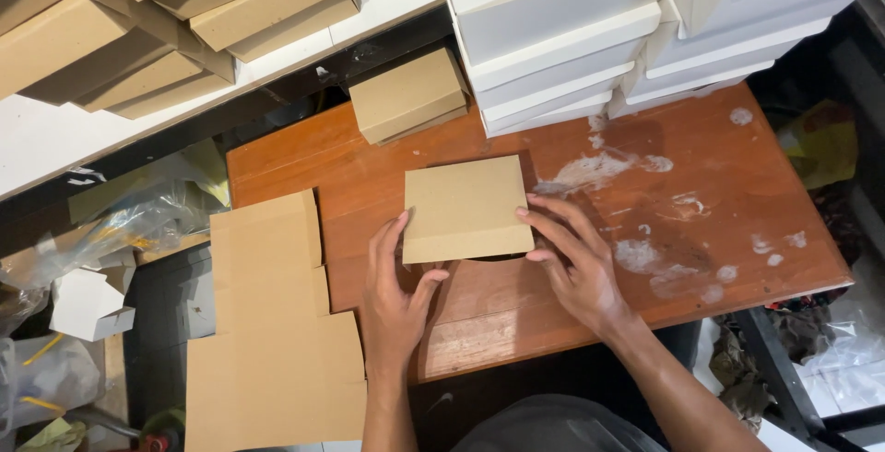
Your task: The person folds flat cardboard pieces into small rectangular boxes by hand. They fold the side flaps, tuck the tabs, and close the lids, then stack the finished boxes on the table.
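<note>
The wooden tabletop (701, 185) is reddish-brown and marked with white smears on its right half. A folded brown box (466, 208) lies at its middle, a closed brown box (408, 95) sits near the far edge, and stacks of white boxes (590, 37) stand along the far right. Flat brown cardboard sheets (272, 323) overhang its left edge.
</note>
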